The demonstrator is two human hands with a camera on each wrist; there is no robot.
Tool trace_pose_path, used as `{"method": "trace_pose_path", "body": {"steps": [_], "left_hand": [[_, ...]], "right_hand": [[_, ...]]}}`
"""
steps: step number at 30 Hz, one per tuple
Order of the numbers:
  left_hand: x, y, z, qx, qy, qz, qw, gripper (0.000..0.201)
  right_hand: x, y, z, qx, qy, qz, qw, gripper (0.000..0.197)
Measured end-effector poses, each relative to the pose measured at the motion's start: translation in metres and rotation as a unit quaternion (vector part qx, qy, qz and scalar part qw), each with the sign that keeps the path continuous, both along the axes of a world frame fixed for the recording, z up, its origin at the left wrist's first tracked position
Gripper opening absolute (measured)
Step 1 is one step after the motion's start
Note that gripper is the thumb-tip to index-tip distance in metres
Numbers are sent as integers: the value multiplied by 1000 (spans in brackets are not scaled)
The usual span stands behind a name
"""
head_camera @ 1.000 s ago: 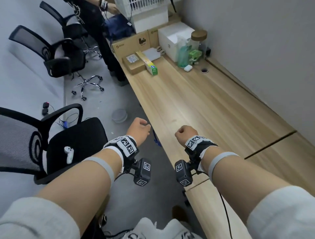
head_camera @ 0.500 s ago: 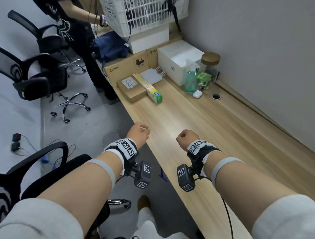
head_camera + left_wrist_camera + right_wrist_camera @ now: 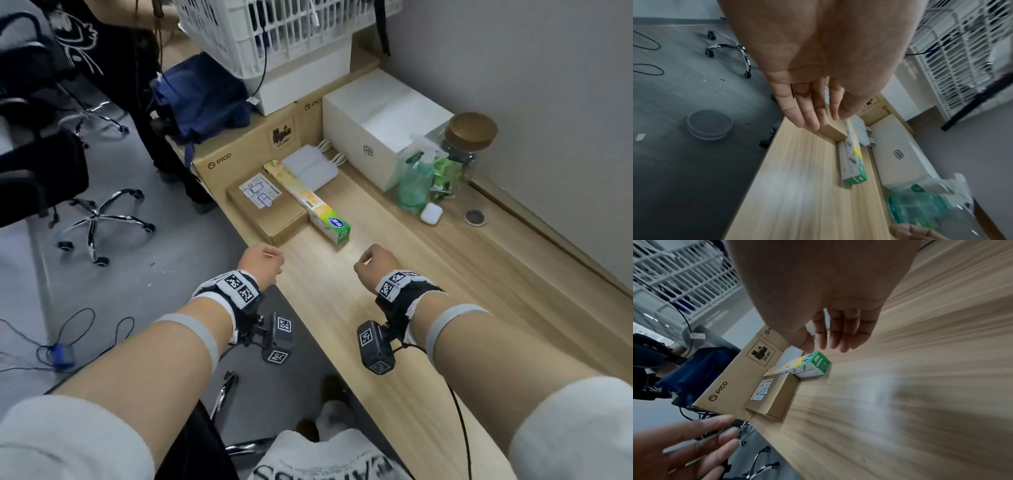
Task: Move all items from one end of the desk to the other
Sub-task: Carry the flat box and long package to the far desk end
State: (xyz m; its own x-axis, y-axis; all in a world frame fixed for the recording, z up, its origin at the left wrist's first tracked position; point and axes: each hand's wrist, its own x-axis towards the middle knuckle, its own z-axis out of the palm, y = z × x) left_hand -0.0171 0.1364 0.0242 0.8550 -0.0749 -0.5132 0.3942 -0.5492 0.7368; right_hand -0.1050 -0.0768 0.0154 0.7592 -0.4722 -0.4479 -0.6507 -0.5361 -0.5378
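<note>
Boxes and bottles crowd the far end of the wooden table (image 3: 394, 308). A long green and yellow carton (image 3: 310, 202) lies beside a flat brown box (image 3: 267, 212) with a white label, both in front of a big cardboard box (image 3: 239, 150) marked PICO. Two white chargers (image 3: 310, 166) sit just behind the carton. Toward the wall stand a white box (image 3: 376, 126), a green spray bottle (image 3: 416, 181), a glass jar (image 3: 462, 154) with a cork lid and a small white earbud case (image 3: 431, 213).

Both hands hover near the carton, touching nothing. The left hand (image 3: 262, 263) hangs over the table's edge, its fingers (image 3: 807, 110) straight and close together. The right hand (image 3: 375, 263) hangs over the tabletop, its fingers (image 3: 842, 334) relaxed, slightly apart, empty.
</note>
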Motion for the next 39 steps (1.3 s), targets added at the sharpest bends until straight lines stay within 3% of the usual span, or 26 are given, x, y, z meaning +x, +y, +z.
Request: {"method": "trace_pose_path", "body": {"steps": [5,11,14,17,20,28,34,37,39], "left_hand": [[42,5,-20,15,28,24,999,5],[72,4,-48,32,64,59,996,37],[95,1,-66,40,81,73,993,47],[116,-3,-74,65,68,71,993,72],[131,-5,-85,72,53,81,993,79],[141,0,-91,135,32,84,987,104],[136,17,-87,135,115,92,980,115],[134,31,-99,113,181,84,973,131],[121,36,-88,114,206,47,971,118]], "right_hand": [[67,-1,-15,-52,-5,27,998,36],[122,6,-32,-71,3,32,997,42],[143,8,-40,-125,16,58,990,44],[162,13,-52,-148,27,96,984,45],[180,18,-66,-135,36,109,984,47],[187,19,-74,-130,40,150,979,51],[176,35,-71,-128,67,162,976,50],[163,41,-68,-125,91,174,973,51],[153,45,-66,-129,99,189,968,51]]}}
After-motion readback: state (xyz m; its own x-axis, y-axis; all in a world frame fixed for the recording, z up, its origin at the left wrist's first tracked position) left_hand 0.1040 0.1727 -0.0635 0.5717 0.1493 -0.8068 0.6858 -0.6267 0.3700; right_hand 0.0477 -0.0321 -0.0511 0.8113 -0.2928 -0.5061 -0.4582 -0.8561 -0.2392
